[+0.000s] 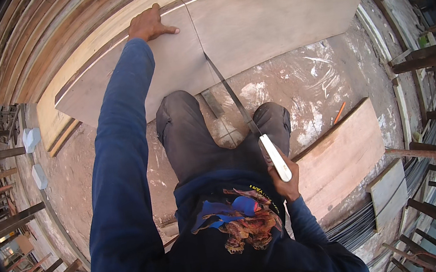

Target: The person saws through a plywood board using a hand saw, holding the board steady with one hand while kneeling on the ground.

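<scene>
In the head view, I have the right hand (287,177) wrapped firmly round the white handle of a handsaw (236,98). Its long blade slants away and leftward, over the near edge of the plywood board (274,17), roughly along the dark line (193,24) across it. The left hand (149,25), thumb spread, rests at the board's far edge, left of that line and nearer it.
</scene>
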Tool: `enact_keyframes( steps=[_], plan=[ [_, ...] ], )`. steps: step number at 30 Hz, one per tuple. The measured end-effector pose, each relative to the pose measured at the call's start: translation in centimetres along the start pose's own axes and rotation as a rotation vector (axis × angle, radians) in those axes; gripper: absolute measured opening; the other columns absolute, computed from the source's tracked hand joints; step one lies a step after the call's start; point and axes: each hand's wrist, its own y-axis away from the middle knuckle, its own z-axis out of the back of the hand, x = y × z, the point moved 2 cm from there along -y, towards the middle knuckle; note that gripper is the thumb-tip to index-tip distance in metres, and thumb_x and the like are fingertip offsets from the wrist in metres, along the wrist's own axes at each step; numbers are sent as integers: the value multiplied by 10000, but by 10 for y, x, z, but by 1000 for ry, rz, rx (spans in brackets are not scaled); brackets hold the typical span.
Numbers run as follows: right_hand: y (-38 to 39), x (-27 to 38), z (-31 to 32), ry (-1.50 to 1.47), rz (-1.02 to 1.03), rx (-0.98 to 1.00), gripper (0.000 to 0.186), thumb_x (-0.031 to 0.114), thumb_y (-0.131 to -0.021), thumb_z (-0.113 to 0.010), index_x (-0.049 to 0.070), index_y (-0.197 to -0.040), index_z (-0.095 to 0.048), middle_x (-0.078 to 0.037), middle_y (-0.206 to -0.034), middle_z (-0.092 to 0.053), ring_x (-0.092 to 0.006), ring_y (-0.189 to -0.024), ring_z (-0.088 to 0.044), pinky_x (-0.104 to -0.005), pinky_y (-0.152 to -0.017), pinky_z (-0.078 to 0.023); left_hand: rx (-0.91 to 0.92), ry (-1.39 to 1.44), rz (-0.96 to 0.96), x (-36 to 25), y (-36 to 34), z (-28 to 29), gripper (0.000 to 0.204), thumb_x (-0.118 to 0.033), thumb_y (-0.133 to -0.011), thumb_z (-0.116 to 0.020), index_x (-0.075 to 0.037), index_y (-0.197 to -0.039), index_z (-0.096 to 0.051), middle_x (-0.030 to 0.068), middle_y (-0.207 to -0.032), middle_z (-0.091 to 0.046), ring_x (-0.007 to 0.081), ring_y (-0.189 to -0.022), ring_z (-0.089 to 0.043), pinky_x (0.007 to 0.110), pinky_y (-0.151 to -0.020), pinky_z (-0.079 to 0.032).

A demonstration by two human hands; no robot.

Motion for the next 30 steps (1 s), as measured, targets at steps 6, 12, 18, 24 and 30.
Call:
enact_keyframes(
  steps=[6, 12, 18, 24, 30],
  plan=[
    [-151, -19, -74, 75, 39, -128, 452, 78, -821, -686, -22, -1259, -643, -173, -975, -740, -172, -826, -670, -325, -785, -525, 42, 14, -49, -18, -1, -3, 976, -695, -563, -840, -36, -1218, -543, 183, -1031, -709, 363, -1011, -682, 484, -836, -531],
    [-48, 11, -24, 41, -34, -19, 546, -25, -784, -612, -8, -1330, -610, -213, -1229, -691, -257, -1188, -656, -343, -1008, -484, -72, -4, -34, 14, 2, -12, 978, -685, -566, -842, -22, -1225, -552, 176, -1017, -715, 354, -1016, -686, 480, -831, -533],
    [-96, -18, -47, 105, -31, -88, 447, 26, -837, -649, -31, -1281, -634, -140, -1006, -752, -179, -899, -705, -305, -841, -538, 13, -1, -29, -11, 8, 2, 1010, -693, -557, -838, -15, -1251, -558, 196, -1054, -721, 363, -1052, -684, 473, -877, -539],
    [-103, -7, -60, 118, -82, -84, 430, 34, -824, -644, -24, -1250, -651, -174, -1031, -745, -202, -925, -709, -321, -850, -532, 33, -12, -10, -5, 15, -6, 985, -699, -566, -833, -24, -1230, -559, 181, -1040, -720, 354, -1049, -686, 462, -883, -534],
    [-27, 16, -16, -43, -67, -27, 587, -50, -781, -577, -24, -1368, -576, -201, -1264, -679, -256, -1228, -632, -329, -1037, -461, 43, 1, 0, -5, 14, 2, 978, -693, -564, -837, -31, -1228, -559, 177, -1054, -718, 346, -1052, -682, 469, -875, -528]
  ],
)
